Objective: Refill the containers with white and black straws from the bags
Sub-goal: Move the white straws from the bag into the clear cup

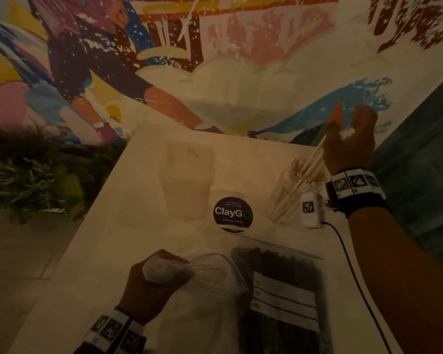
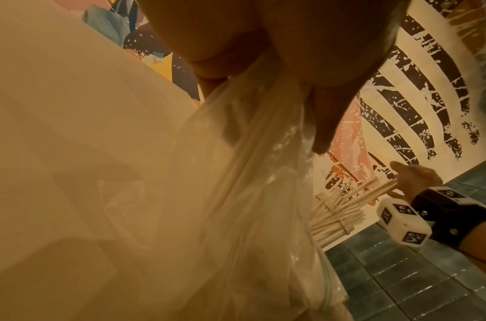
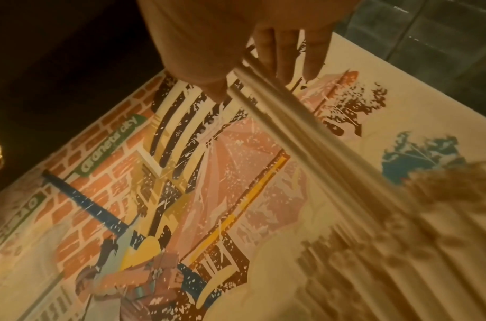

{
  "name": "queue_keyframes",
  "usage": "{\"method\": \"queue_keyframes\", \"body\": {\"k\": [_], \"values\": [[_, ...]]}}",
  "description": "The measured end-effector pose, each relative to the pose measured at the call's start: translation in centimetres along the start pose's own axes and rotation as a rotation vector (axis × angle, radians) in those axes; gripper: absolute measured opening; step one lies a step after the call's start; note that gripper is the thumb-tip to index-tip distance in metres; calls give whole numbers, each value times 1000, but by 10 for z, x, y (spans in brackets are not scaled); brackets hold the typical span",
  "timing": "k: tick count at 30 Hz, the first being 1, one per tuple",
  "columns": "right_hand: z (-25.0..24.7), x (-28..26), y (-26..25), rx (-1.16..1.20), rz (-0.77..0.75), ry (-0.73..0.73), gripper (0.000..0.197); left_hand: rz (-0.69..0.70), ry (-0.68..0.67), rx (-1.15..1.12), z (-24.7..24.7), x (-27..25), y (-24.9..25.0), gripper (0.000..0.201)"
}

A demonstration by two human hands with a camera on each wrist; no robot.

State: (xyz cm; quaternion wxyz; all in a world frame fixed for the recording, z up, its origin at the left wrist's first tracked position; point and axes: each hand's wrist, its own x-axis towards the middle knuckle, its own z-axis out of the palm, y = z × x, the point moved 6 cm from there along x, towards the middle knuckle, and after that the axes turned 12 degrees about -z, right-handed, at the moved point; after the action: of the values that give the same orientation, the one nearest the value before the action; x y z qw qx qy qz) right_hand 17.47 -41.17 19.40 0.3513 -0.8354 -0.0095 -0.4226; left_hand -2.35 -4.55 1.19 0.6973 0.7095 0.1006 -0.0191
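On the white table (image 1: 108, 251), my left hand (image 1: 156, 274) grips the bunched mouth of a clear zip bag (image 1: 215, 274), seen up close as clear zip bag (image 2: 250, 195) under my left hand (image 2: 263, 54). My right hand (image 1: 348, 141) pinches a few white straws (image 1: 315, 154) whose lower ends reach into a clear cup (image 1: 289, 195) packed with white straws. The right wrist view shows those white straws (image 3: 291, 121) running from my right hand (image 3: 236, 43). A second zip bag of black straws (image 1: 281, 300) lies flat at the front. A pale empty container (image 1: 187, 180) stands mid-table.
A round dark "ClayGo" sticker (image 1: 232, 212) sits between the two containers. A painted mural wall (image 1: 215, 60) rises behind the table. Green plants (image 1: 36, 175) fill the left side, and grey tiles (image 1: 420, 175) lie to the right. A black cable (image 1: 353, 272) trails from my right wrist.
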Motion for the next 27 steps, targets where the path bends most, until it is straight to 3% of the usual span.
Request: {"method": "queue_keyframes", "body": {"k": [2, 3, 5, 7, 9, 11, 14, 16, 18, 21, 22, 27], "values": [[-1, 2, -5, -48, -148, 48, 58, -2, -3, -8, 2, 0, 2, 20], [4, 1, -7, -92, -187, 0, 56, 2, -3, -1, 2, 0, 3, 20], [25, -10, 3, -210, -190, -238, 49, 8, -5, 11, 1, 1, 2, 29], [48, -33, 20, -406, -115, -584, 43, -4, -1, 11, 0, 1, 0, 38], [59, -51, 32, -548, -53, -793, 43, -1, -4, 8, 0, -1, 1, 37], [59, -51, 32, -604, -59, -786, 45, 0, 3, 5, -1, -2, 1, 35], [46, -35, 10, -443, -125, -508, 60, -14, 2, 24, -2, -2, 1, 34], [40, -28, -6, -348, -167, -412, 72, -8, 6, 40, -1, -1, 2, 35], [50, -27, -6, -399, -153, -535, 70, -6, 17, 46, 0, 0, 3, 34], [75, -48, 16, -624, -66, -957, 57, -2, 5, 72, 1, 1, 5, 32], [79, -53, 22, -662, -63, -1028, 55, -3, 3, 86, 1, 0, 5, 30], [81, -49, 37, -686, -19, -923, 58, -25, 12, 82, -1, -1, 5, 20]]}}
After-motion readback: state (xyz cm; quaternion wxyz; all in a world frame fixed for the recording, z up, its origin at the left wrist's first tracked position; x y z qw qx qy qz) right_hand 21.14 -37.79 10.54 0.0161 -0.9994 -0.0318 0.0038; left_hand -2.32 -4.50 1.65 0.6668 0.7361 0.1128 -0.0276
